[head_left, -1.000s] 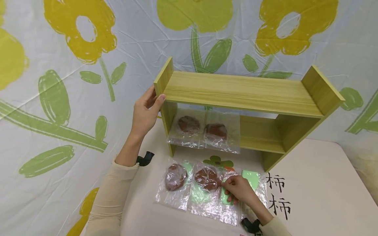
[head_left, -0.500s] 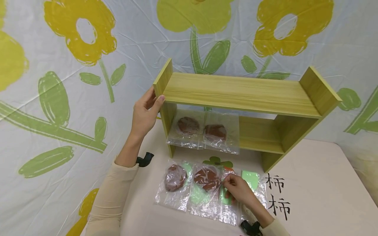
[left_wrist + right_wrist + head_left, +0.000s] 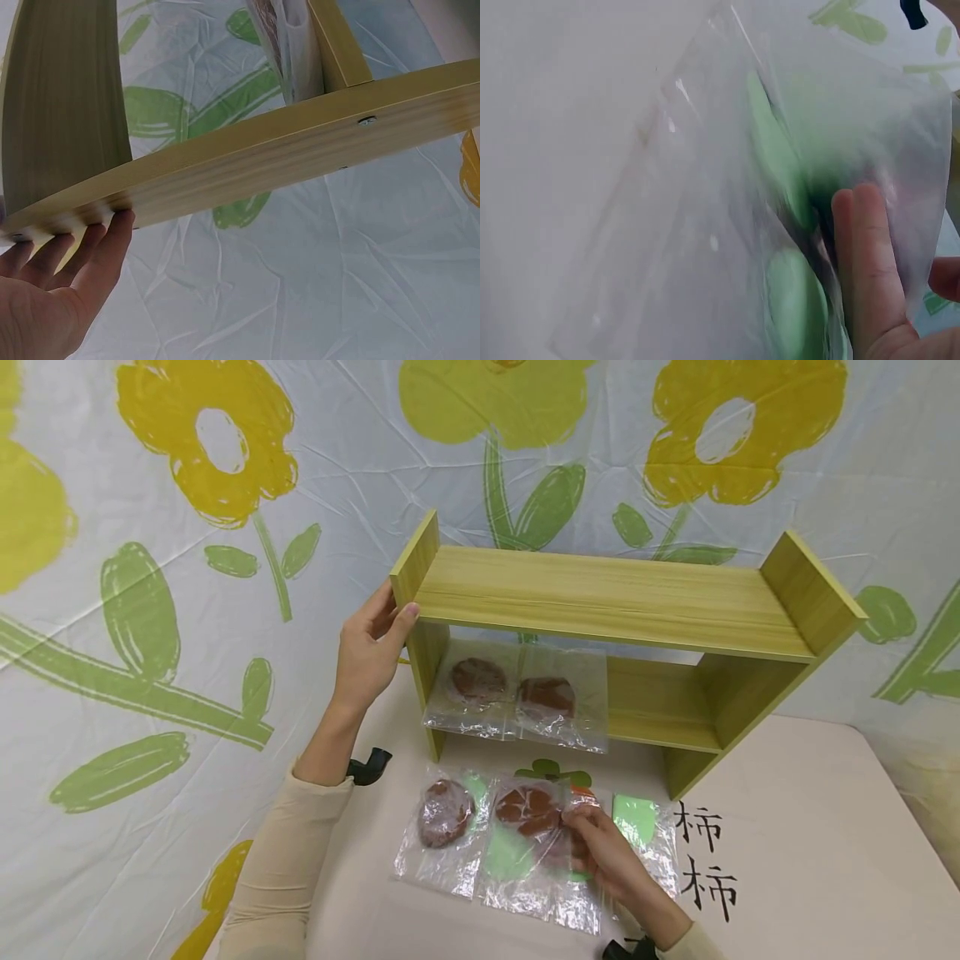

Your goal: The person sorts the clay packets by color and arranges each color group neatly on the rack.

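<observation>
At the upper left end of the shelf unit (image 3: 615, 597), I record the left hand (image 3: 367, 647) set against the side panel (image 3: 277, 163). Its thumb lies at the front edge; its fingers, fairly straight in the left wrist view, touch the panel's outer face.

On the tabletop (image 3: 810, 827), in front of the shelf unit, I note the second bag (image 3: 523, 856), counted from the left. It is clear plastic, with a brown disc (image 3: 525, 808) in its upper part. The right hand (image 3: 607, 852) pinches this bag at its right edge, beside the disc. Two of its fingers extend along the film in the right wrist view, the thumb apart from them. Whether the bag is lifted there, I cannot tell.

Just left lies the first bag (image 3: 438, 868), also holding a brown disc. The third bag (image 3: 579, 910) is partly hidden by the right hand. Pale green pieces (image 3: 796, 304) show through the film; inside or beneath, I cannot tell.

Inside the shelf unit, I find two shelf bags (image 3: 480, 722) side by side, each with a brown disc, their front edges overhanging the board.
</observation>
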`<state>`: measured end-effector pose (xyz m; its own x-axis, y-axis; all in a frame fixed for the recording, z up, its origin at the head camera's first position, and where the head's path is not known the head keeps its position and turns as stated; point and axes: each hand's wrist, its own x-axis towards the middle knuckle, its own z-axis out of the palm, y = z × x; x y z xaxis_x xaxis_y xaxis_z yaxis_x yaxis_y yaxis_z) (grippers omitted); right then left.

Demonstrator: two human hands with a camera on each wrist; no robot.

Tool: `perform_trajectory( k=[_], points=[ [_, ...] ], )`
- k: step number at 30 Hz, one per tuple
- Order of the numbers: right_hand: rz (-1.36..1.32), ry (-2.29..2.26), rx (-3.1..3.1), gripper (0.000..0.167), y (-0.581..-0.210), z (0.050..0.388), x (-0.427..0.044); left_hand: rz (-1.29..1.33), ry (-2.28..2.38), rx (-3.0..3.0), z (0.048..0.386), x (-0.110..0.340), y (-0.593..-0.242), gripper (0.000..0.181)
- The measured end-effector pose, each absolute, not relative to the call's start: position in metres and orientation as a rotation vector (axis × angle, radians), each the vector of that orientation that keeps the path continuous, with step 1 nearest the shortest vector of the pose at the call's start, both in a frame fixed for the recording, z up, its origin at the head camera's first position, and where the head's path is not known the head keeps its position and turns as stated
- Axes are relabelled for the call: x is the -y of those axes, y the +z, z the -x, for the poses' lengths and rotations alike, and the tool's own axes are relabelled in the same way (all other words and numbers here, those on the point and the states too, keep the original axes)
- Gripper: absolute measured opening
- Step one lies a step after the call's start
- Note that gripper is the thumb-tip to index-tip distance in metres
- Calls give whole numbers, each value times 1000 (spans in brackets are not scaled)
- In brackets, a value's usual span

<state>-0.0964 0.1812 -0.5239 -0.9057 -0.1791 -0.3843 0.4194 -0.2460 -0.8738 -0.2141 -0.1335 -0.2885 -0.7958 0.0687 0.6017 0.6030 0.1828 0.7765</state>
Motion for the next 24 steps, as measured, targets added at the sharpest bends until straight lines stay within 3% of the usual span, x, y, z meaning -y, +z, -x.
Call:
perform_trajectory(
  k=[4,15,24],
  points=[
    [-210,-2211,-1567,63,-525,93,-184,622,-1652,2035,213,133,-288,49],
    [-119,-2065,-1708,63,-527,87,-184,621,-1647,2035,216,134,-289,49],
    [-75,-2194,-1440,81,-529,86,-186,623,-1644,2027,237,142,-308,50]
  ],
)
